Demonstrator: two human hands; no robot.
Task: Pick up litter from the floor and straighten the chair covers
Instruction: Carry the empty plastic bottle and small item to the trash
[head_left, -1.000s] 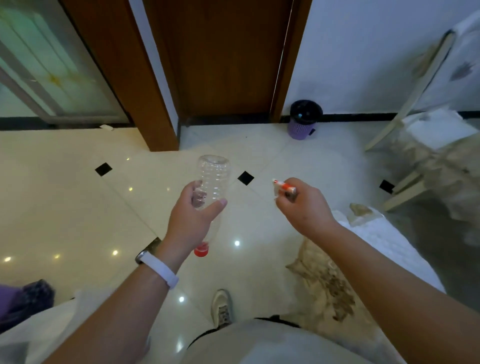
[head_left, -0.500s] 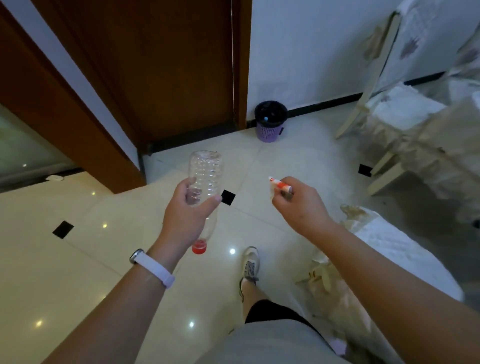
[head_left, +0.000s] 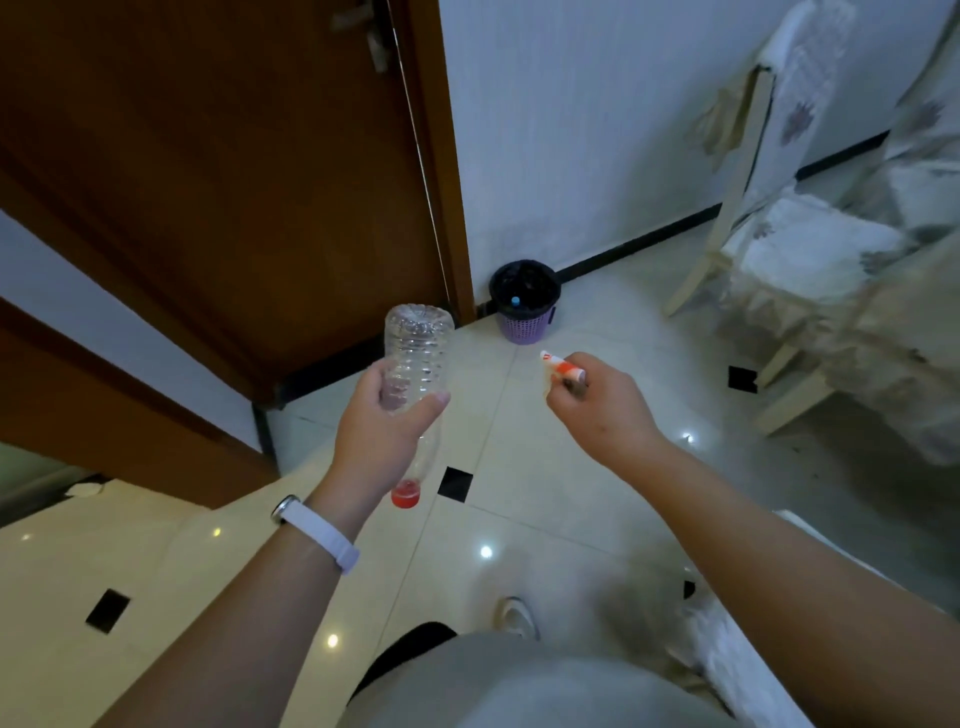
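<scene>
Chair (head_left: 810, 249) cut off right; bin (head_left: 524, 301) contents unclear.

Dim indoor lighting, with wide-angle bending and some soft patches.

Small ceiling lights are reflecting as bright white dots on the glossy tiled floor (head_left: 519, 457), while the wooden door (head_left: 234, 182) is sinking into deep brown shadow and the white wall (head_left: 571, 130) is reading grey-blue. The lens is bending straight lines near the edges, so the door frame and the covered chair (head_left: 810, 249) are leaning. The chair cover at the lower right (head_left: 727, 639) is smearing into blur, and the shoe (head_left: 514, 618) is looking soft. The clear bottle (head_left: 415, 358) is catching faint highlights, staying fairly sharp.
</scene>
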